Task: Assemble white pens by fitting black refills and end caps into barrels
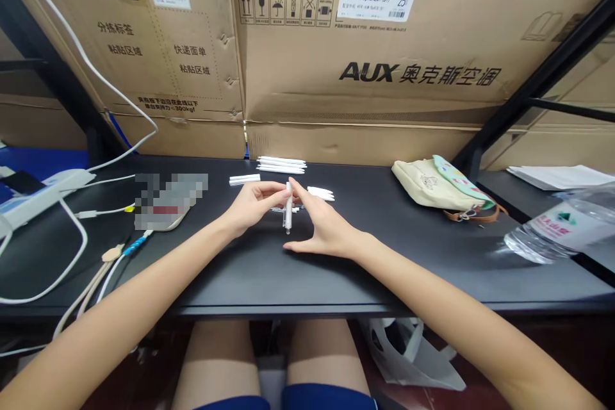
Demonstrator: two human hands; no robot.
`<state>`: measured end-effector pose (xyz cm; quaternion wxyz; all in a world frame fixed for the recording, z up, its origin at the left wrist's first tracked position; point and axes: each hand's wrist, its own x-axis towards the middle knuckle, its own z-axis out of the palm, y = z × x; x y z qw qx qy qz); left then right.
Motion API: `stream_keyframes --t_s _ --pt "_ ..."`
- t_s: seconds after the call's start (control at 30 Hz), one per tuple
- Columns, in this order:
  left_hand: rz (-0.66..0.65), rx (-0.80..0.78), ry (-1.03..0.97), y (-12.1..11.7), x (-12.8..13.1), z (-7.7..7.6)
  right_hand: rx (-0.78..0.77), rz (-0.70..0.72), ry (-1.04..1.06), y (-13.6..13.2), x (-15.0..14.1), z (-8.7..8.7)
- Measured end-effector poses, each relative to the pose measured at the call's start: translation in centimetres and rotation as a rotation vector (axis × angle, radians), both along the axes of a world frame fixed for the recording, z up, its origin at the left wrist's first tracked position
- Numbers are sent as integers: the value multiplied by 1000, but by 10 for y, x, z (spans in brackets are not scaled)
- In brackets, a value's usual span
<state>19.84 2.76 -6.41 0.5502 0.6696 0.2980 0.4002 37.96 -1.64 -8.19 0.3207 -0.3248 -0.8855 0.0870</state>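
Left hand (252, 202) pinched the upright white plastic tube (288, 214) near its top, and right hand (327, 224) spread wide open, index fingertip (292, 182) just touching it!

Two hands (252, 205), one white tube (288, 208) between, two AUX cartons (365, 45).

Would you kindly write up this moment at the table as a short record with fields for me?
left hand: fingertips at the upper end of a white plastic tube
right hand: spread, fingers at the tube's top
nearby: white plastic sticks in small piles
surface: black table
behind: AUX cardboard boxes
to the right: canvas bag, water bottle
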Motion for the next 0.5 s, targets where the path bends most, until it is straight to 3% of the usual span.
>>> stream_keyframes --t_s 0.2,0.5 --pt "-11 -19 -18 0 0 0 19 -21 70 2 -1 -3" --pt "6 1 -1 0 0 0 -5 8 14 -1 0 0"
